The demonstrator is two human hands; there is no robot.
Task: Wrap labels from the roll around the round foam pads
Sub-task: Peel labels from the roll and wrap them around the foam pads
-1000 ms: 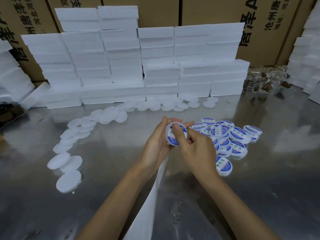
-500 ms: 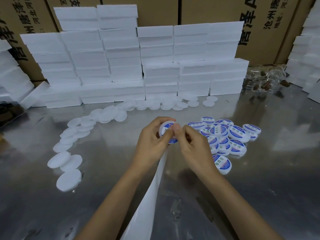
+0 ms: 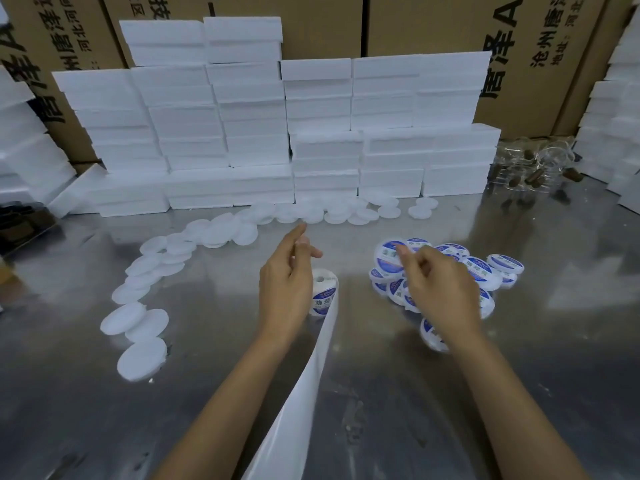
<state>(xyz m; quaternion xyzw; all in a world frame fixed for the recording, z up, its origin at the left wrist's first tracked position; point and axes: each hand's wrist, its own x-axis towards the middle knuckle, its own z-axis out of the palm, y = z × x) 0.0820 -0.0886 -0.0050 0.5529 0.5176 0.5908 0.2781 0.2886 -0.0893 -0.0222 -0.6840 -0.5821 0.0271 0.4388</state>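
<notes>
Your left hand (image 3: 285, 282) hovers loose-fingered, holding nothing, beside the label roll (image 3: 323, 296). Your right hand (image 3: 440, 289), fingers curled and empty, hangs over glossy blue-and-white labelled pads (image 3: 391, 258). Bare matte foam discs (image 3: 142, 358) lie left on the steel table (image 3: 554, 341).

Shiny metal table (image 3: 104, 427), pretty scuffed and reflective. Along the back, from about 10 to 1 o'clock, there's a wall of stacked white foam blocks (image 3: 256, 126), with more stacks (image 3: 620, 133) at 2 and more (image 3: 24, 150) at 9. Behind all that are brown cartons (image 3: 433, 26) with black print. At 2 o'clock sits a heap of clear bottles (image 3: 533, 168) with brown caps.
</notes>
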